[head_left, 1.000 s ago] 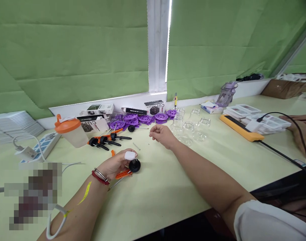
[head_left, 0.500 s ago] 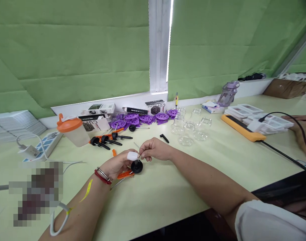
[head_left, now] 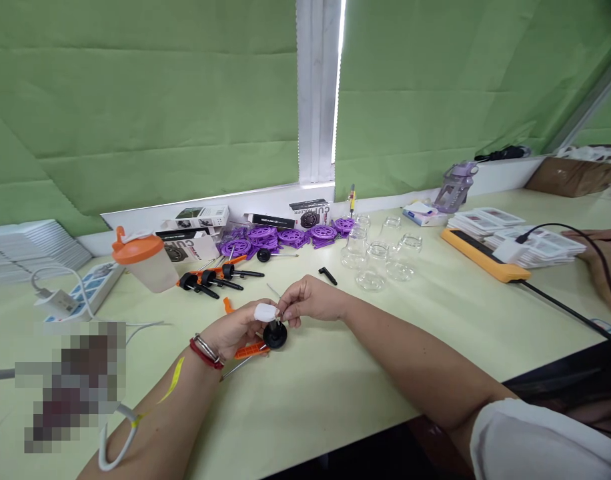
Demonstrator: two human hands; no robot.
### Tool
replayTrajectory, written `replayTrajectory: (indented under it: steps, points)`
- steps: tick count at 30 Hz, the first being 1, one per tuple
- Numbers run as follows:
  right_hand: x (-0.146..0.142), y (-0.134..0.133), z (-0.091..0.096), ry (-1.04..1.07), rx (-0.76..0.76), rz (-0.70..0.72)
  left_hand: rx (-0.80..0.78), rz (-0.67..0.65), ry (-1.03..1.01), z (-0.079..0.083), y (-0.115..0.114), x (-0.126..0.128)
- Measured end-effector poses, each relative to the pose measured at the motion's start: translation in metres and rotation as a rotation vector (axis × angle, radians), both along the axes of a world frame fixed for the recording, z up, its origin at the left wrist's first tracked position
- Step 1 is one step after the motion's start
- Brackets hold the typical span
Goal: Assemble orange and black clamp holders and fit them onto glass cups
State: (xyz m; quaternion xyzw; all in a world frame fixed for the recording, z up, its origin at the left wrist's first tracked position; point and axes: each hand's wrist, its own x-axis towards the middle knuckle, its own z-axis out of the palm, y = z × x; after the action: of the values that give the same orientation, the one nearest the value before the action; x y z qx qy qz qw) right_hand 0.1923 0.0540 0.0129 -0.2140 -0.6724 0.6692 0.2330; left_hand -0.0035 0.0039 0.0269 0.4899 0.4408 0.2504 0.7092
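Note:
My left hand (head_left: 238,328), its thumb wrapped in white, grips a black part with a round disc end (head_left: 275,336). Close against it, my right hand (head_left: 308,300) pinches something too small to make out at the top of the black part. Beneath my left hand lies an orange plastic piece (head_left: 252,350) with a thin metal rod (head_left: 237,368) beside it. Just beyond the fingers is a small black crank-shaped piece (head_left: 328,275). Several black parts with shafts (head_left: 218,279) lie farther back on the left.
Clear glass jars (head_left: 370,275) stand right of centre, behind my right hand. Purple plastic pieces (head_left: 285,237) and printed boxes (head_left: 190,245) line the back. An orange-lidded cup (head_left: 148,257) stands left. At right are an orange power strip (head_left: 485,257) and another person's arm (head_left: 603,263).
Both hands stay together at the black part. Its disc end has shifted very slightly down and to the right, and the right fingers have moved a little.

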Motion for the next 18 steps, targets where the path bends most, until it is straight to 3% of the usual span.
replayTrajectory:
  steps: [8, 18]
  points:
    - [-0.008, -0.001, -0.011, 0.071, 0.152, -0.027, -0.054, 0.035, -0.025, 0.001, 0.000, 0.002]
    - [-0.010, -0.001, -0.012, 0.051, 0.161, -0.008, -0.049, 0.022, -0.022, -0.001, 0.000, 0.002]
